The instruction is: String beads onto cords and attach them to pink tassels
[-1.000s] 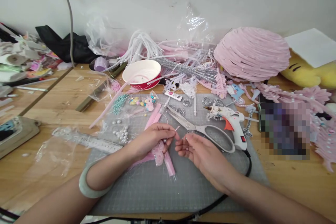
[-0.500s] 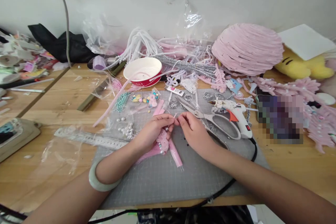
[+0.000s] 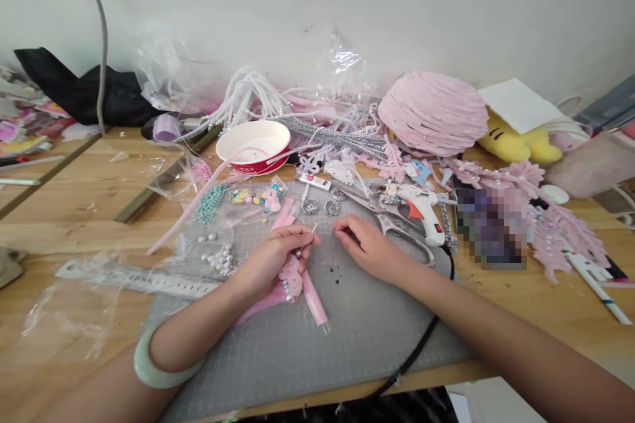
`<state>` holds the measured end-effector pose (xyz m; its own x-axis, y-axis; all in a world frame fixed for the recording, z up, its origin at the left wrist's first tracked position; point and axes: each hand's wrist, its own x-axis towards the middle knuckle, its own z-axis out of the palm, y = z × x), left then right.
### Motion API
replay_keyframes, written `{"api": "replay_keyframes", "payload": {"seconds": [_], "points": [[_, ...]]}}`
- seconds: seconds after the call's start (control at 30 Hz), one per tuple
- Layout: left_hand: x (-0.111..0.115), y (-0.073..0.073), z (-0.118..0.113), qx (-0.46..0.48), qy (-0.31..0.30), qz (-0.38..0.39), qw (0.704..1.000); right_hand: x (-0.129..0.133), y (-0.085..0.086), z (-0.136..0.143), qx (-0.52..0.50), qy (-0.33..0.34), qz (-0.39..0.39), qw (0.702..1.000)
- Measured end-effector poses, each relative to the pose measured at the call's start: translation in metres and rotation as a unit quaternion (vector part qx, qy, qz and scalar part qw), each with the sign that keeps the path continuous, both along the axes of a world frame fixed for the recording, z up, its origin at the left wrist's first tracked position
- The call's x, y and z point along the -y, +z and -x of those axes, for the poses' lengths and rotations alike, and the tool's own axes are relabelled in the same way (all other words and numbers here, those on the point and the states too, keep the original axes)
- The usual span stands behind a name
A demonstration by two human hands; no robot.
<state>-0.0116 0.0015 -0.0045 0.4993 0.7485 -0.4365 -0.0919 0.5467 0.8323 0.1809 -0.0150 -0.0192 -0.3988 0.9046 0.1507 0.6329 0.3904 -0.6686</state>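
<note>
My left hand (image 3: pixel 270 258) is closed, its thumb and forefinger pinching a thin white strip (image 3: pixel 314 229). A pink beaded ornament (image 3: pixel 292 277) with pearl-like and teal beads hangs at its curled fingers; where it joins the strip is hidden. To the right, apart from the left, my right hand (image 3: pixel 370 248) has its fingers curled in toward the thumb. Whether anything tiny is between those fingertips I cannot make out. Beneath the left hand, pink strips (image 3: pixel 315 301) lie on the grey cutting mat (image 3: pixel 377 337).
Scissors (image 3: pixel 391 221) and a glue gun (image 3: pixel 421 208) lie beyond my right hand, its black cable (image 3: pixel 419 353) curving across the mat. A steel ruler (image 3: pixel 143 279), white beads (image 3: pixel 218 258) and teal beads (image 3: pixel 212 203) are at left. Behind stands a red-and-white paper bowl (image 3: pixel 253 145).
My right hand has drawn away from the left, opening a gap between them. The left keeps its pinch on the strip. The whole view has shifted a little to the right.
</note>
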Motion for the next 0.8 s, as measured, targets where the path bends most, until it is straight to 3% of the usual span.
{"api": "replay_keyframes", "payload": {"seconds": [0.2, 0.47, 0.6, 0.8], "points": [[-0.0001, 0.0003, -0.0014, -0.009, 0.004, 0.004, 1.000, 0.0064, 0.0005, 0.0021, 0.031, 0.043, -0.048, 0.997], [-0.0004, 0.0031, -0.0019, -0.016, -0.002, 0.008, 1.000, 0.0071, -0.0042, 0.0015, 0.064, 0.046, -0.079, 0.994], [0.0007, 0.0046, -0.0042, -0.057, -0.010, -0.017, 0.998, 0.0061, -0.0058, 0.0008, 0.107, 0.043, -0.112, 0.987], [0.0040, 0.0055, -0.0077, -0.124, -0.040, -0.057, 0.990, 0.0050, -0.0046, 0.0013, 0.103, 0.039, -0.103, 0.989]]}}
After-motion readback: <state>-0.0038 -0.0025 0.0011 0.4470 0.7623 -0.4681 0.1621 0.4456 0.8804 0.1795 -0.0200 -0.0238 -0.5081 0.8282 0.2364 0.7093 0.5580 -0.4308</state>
